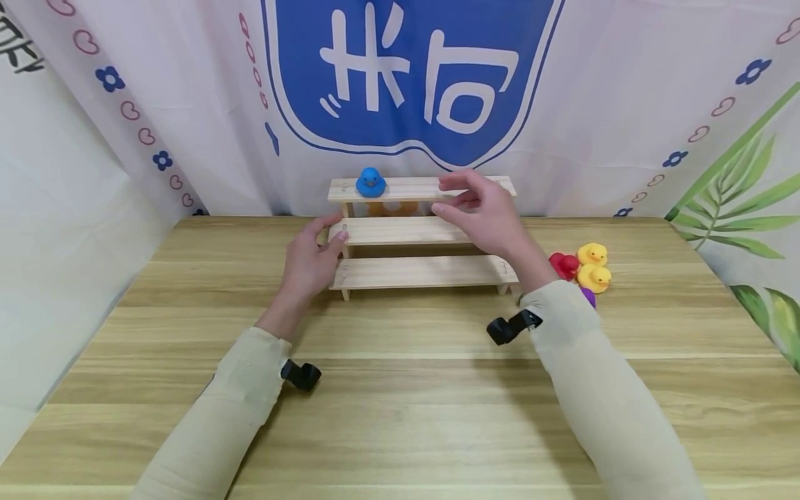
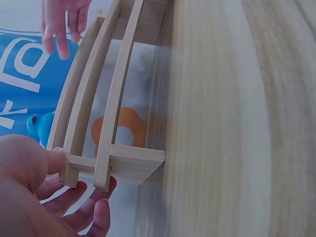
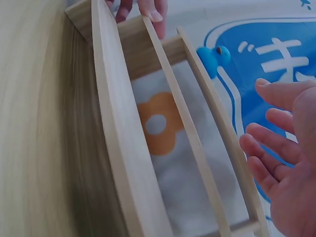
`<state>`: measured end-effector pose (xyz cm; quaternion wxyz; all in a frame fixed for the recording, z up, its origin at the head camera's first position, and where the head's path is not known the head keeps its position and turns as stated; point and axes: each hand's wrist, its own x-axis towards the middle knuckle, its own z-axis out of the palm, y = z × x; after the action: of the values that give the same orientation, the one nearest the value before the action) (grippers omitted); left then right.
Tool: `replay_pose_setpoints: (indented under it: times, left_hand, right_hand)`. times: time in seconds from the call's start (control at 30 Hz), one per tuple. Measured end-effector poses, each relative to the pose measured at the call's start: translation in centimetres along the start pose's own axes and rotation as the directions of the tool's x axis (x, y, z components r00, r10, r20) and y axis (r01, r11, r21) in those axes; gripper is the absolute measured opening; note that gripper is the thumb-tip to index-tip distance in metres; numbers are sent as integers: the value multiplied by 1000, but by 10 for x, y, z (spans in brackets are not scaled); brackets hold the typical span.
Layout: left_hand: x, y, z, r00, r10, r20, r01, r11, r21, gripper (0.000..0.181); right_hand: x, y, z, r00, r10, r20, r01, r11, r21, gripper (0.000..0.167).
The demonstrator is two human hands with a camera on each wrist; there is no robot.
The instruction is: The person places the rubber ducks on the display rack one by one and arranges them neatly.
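Note:
A three-step wooden rack stands at the table's back, with a blue duck on its top step, left of the middle. The left hand grips the rack's left end at the middle step, thumb on top and fingers at the side, also in the left wrist view. The right hand hovers over the rack's right half, fingers apart and slightly bent, holding nothing. In the right wrist view the right hand is beside the top step, away from the blue duck.
Right of the rack lie a red duck, two yellow ducks and a purple one, partly hidden by the right sleeve. A printed curtain hangs behind the rack. The wooden table extends in front.

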<state>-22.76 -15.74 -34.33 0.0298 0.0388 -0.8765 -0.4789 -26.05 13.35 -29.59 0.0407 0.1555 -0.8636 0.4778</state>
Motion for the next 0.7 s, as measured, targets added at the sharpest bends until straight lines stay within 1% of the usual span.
replay_pose_setpoints:
  times: [0.17, 0.3, 0.47, 0.7]
  left_hand:
    - [-1, 1, 0, 1000, -17, -1, 17, 1000, -4, 48]
    - [0, 1, -1, 1000, -14, -2, 14, 1000, -5, 48]
    - [0, 1, -1, 1000, -15, 1, 15, 1000, -5, 48]
    - [0, 0, -1, 1000, -15, 1, 15, 1000, -9, 48]
  right_hand:
    - [-14, 13, -13, 1000, 13, -6, -13, 1000, -27, 47]
    - [-25, 21, -23, 999, 33, -22, -34, 998, -51, 47]
    - [-34, 30, -32, 997, 52, -49, -53, 998, -22, 47]
    - [-39, 37, -39, 994, 77, -80, -77, 997, 7, 47]
